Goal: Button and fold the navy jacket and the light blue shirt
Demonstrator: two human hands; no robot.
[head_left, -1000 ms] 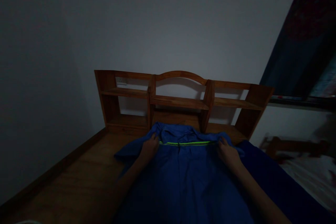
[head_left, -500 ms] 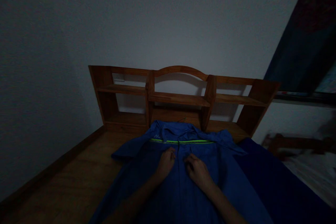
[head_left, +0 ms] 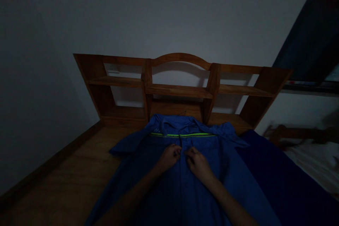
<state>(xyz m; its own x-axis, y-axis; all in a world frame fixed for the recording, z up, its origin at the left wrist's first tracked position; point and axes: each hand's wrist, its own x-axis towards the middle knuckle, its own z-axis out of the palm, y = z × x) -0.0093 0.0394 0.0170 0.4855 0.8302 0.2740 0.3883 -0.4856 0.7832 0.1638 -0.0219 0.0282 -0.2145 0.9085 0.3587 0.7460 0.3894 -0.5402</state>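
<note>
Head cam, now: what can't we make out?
All head view:
- Left hand, right hand: whether either grips the shirt; too dark and small.
- Shirt's hem: cut off by the bottom edge.
- Lettering near the collar: too small and dim to read.
- Both forearms' near ends: lost in shadow and the bottom edge.

The shirt [head_left: 186,194] is laid on the board [head_left: 84,173]; behind it the shelf [head_left: 180,91] is set, to its right the cloth [head_left: 275,183] is spread, over its middle the left hand [head_left: 169,156] and right hand [head_left: 199,164] are placed.
</note>
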